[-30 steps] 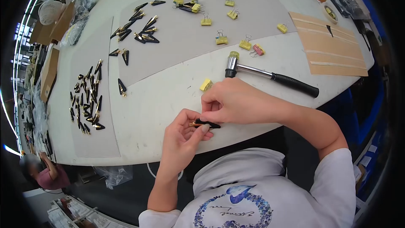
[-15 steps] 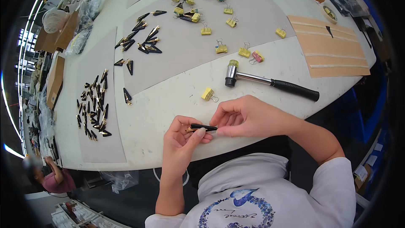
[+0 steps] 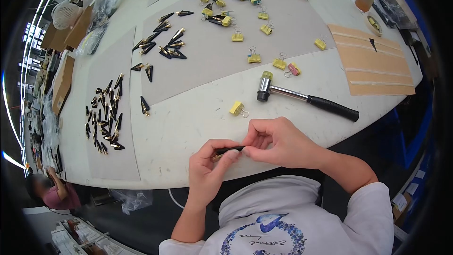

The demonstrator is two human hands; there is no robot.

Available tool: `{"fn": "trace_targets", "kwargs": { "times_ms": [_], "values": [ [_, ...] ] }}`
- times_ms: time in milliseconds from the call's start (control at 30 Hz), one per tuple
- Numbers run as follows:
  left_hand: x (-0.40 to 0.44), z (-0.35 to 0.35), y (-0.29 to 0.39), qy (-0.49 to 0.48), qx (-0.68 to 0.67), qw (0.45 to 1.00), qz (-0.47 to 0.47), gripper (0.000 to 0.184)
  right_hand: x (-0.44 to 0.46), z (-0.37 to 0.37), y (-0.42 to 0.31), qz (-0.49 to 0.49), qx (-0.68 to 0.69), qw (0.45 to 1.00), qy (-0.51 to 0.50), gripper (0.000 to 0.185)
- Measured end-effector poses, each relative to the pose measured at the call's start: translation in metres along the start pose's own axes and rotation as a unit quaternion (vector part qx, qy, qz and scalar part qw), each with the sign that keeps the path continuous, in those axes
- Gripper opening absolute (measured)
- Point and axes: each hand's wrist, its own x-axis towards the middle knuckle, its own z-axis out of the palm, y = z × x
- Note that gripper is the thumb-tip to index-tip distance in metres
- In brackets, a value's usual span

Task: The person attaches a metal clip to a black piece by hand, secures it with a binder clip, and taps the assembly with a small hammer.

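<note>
My left hand (image 3: 207, 170) grips a black, pointed hair-clip-like piece (image 3: 230, 149) with gold-coloured metal at its left end, just above the table's near edge. The thumb lies across it, with fingers curled behind. My right hand (image 3: 278, 144) pinches the tapered right end between thumb and fingertips, which partly cover it. Close beyond the hands lies a yellow binder clip (image 3: 236, 109) with wire handles. A mallet (image 3: 306, 97) with a chrome head and black grip rests past my right hand.
Many similar black-and-gold pieces (image 3: 111, 111) lie on the grey sheet at left, others farther back. Yellow binder clips (image 3: 254, 58) and a pink one (image 3: 293, 69) are scattered beyond the mallet. At right are a tan sheet (image 3: 373, 61) and a bottle (image 3: 365, 0). Another person (image 3: 59, 191) sits far left.
Both hands have shifted slightly down in view, and my left fingers now cover more of the black piece. My right fingertips stay at its tip. The whole view has shifted slightly.
</note>
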Motion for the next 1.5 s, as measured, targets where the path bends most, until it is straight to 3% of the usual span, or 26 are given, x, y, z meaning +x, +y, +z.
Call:
{"fn": "trace_targets", "kwargs": {
  "times_ms": [267, 433, 833, 1033, 1167, 1367, 1433, 1500],
  "values": [
    [-0.001, -0.006, 0.001, -0.048, 0.072, 0.996, -0.025, 0.017, 0.002, -0.014, -0.003, 0.067, 0.022, 0.997, -0.043, 0.012],
    [0.003, -0.008, 0.003, -0.061, 0.12, 0.991, 0.001, 0.012, 0.008, -0.015, -0.013, 0.028, -0.113, 0.992, -0.055, 0.02],
    [0.004, -0.007, -0.005, -0.071, 0.179, 0.981, 0.018, 0.01, 0.018, -0.014, -0.018, -0.055, -0.293, 0.949, -0.101, 0.015],
    [0.007, -0.009, 0.001, -0.091, 0.18, 0.979, 0.015, 0.01, 0.018, -0.022, -0.013, -0.002, -0.186, 0.977, -0.108, 0.017],
    [0.007, -0.008, 0.003, -0.091, 0.184, 0.979, 0.014, 0.009, 0.021, -0.022, -0.016, -0.017, -0.21, 0.971, -0.114, 0.018],
    [0.006, -0.007, -0.001, -0.088, 0.203, 0.975, 0.01, 0.01, 0.024, -0.016, -0.022, -0.059, -0.309, 0.941, -0.124, 0.017],
    [0.006, -0.006, -0.001, -0.08, 0.211, 0.974, 0.035, 0.011, 0.025, -0.01, -0.029, -0.073, -0.463, 0.872, -0.14, 0.012],
    [0.006, -0.006, 0.001, -0.08, 0.217, 0.972, 0.03, 0.011, 0.023, -0.011, -0.023, -0.074, -0.419, 0.896, -0.13, 0.014]
  ]
}}
